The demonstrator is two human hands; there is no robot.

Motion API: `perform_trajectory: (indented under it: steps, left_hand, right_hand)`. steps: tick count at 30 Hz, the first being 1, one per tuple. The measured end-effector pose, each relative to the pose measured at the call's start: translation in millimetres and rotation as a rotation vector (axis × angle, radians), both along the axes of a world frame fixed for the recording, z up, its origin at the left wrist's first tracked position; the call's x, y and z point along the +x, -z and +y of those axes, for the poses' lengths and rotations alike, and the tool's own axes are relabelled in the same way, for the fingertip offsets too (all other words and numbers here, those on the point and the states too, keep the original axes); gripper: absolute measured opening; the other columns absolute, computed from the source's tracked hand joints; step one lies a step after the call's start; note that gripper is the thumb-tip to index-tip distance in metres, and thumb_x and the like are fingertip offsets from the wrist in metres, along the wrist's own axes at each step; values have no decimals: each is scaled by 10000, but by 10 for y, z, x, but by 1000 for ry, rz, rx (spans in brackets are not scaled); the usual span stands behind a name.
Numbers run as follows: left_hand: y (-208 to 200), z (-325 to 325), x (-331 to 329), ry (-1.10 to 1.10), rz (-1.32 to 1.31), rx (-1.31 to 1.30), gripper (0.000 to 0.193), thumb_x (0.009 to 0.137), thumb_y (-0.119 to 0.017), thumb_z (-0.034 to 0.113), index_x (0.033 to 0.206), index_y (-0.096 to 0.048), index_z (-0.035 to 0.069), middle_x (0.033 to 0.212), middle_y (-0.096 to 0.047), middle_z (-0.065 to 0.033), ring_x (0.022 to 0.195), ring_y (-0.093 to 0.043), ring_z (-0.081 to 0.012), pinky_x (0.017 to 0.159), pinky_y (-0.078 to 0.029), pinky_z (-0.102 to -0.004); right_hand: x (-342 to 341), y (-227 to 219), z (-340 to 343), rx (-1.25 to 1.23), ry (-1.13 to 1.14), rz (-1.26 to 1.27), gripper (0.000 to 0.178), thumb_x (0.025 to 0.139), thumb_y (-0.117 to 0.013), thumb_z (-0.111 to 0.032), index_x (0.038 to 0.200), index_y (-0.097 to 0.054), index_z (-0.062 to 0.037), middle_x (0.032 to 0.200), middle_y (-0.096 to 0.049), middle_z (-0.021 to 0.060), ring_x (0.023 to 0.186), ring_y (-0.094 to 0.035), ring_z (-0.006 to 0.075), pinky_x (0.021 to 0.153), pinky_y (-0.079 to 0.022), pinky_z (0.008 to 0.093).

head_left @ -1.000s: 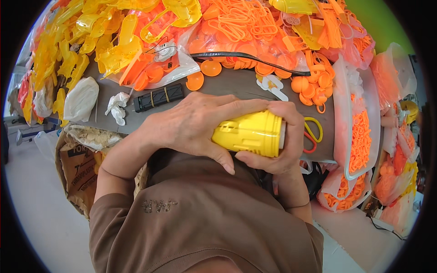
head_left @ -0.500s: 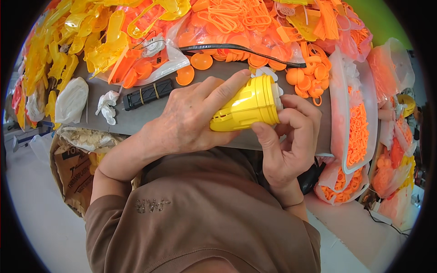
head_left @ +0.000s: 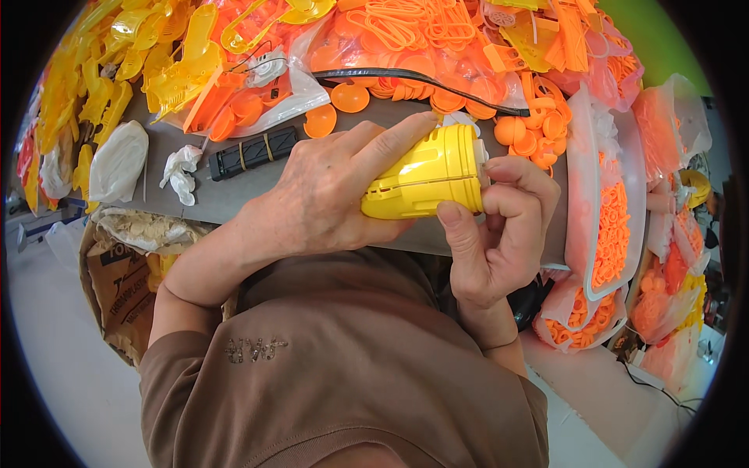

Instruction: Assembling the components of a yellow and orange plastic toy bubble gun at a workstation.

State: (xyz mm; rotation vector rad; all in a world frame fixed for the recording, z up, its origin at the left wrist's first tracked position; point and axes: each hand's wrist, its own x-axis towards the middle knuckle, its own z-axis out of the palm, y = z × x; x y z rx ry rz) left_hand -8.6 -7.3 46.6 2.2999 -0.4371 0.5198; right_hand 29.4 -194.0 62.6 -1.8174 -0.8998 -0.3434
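Head view: I am watching remotely, going left to right. A paper sack [head_left: 117, 285] is standing just below the grey table [head_left: 218, 199], where a white wad [head_left: 181, 173] and a banded black block [head_left: 253, 152] are lying. Next, the left hand [head_left: 328, 183] is clasping the yellow shell [head_left: 421, 173] about its left end, index finger stretching along the far side; a second ago its thumb was splaying free, and now the hand is wrapping closer. The shell is hanging between both hands, over the table near its front edge, and is sitting farther from the shirt than it was. The right hand [head_left: 499, 226], which was cupping the end, is now bending its fingers narrowly at the white piece [head_left: 482, 160], thumb at the shell's rim; I cannot tell whether it is gripping or merely touching. I am reading this as fingertip handling centring on that end. Beyond, a pale bin [head_left: 581, 179] is holding small orange parts [head_left: 612, 234].

The shell, again left to right, is looking glossy: its narrower end is disappearing into the left palm, a thin slit is running lengthwise, raised bands are ringing the wider right end, and the white piece is poking out there.
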Motion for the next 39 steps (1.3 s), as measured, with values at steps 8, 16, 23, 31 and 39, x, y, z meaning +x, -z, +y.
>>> perform_trajectory:
  steps: [8,16,23,31,39]
  left_hand:
    - [4,-52,-30,-53,-15,61,850,614,-763,218,1364,-400,49,783,-539,-91,647,-605,-268,512,-487,-371]
    - [66,25,-26,42,-64,31,809,717,-736,366,1368,-391,32,837,-551,-98,680,-602,-260,550,-487,-354]
    - [141,160,-26,194,-90,80,704,891,-533,461,1301,-419,-99,1065,-593,-232,811,-631,-309,630,-519,-363]
    - [171,126,-9,105,-176,-82,543,819,-655,337,1255,-539,36,902,-603,-104,673,-600,-224,571,-488,-322]
    - [251,50,-23,83,-355,-289,252,847,-641,112,1012,-508,-25,1107,-593,-268,948,-624,-377,761,-521,-425]
  right_hand:
    - [43,-39,-35,29,-8,194,314,754,-740,-45,966,-511,-11,1083,-477,141,875,-499,183,655,-469,262]
    - [545,20,-80,-194,-167,-181,811,641,-796,-487,1231,-492,-21,1180,-512,158,986,-546,268,755,-478,342]
    - [486,169,134,57,-431,-143,632,679,-797,-404,1129,-558,-30,971,-590,147,817,-590,255,666,-493,330]
    - [468,188,173,64,-377,-159,593,696,-787,-363,1114,-554,-11,952,-592,156,801,-585,258,656,-488,328]
    - [351,303,197,145,-192,-151,602,709,-773,-355,1112,-543,28,972,-575,159,824,-559,257,700,-473,340]
